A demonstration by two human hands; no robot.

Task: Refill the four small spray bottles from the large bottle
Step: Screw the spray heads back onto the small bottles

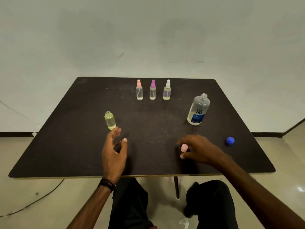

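A small uncapped bottle (110, 120) holding yellowish liquid stands at mid-left on the dark table (74, 146). My left hand (114, 151) hovers just below it, fingers relaxed and spread, holding nothing. My right hand (198, 150) pinches a pink spray cap (184, 148) near the table's front. The large clear bottle (198, 109) with a blue label stands uncapped at the right. Three capped small spray bottles stand in a row at the back: peach-topped (139, 90), magenta-topped (152, 90) and white-topped (167, 90).
A blue cap (230, 140) lies near the table's right edge. My legs in dark trousers show under the front edge. A cable (33, 202) runs across the floor at the left, and crumpled white paper (184, 222) lies on the floor.
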